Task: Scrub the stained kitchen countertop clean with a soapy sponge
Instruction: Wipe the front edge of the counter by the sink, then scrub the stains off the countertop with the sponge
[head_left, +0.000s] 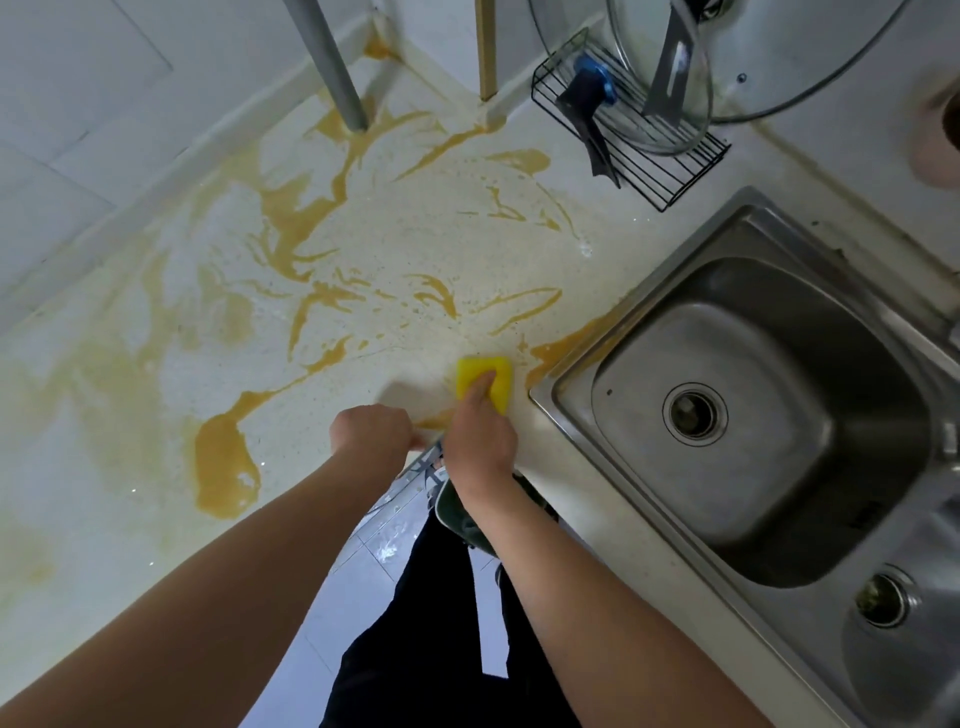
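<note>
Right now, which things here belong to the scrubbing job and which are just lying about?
Part of the job:
yellow sponge; right hand holding it; left hand, curled at the counter edge; countertop; orange-brown stains.

Just lying about:
black wire rack; glass lid standing in it; steel sink; grey pipe.

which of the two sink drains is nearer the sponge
The drain in the large basin beside the sponge; the other drain sits in the small basin toward the frame's lower right.
</note>
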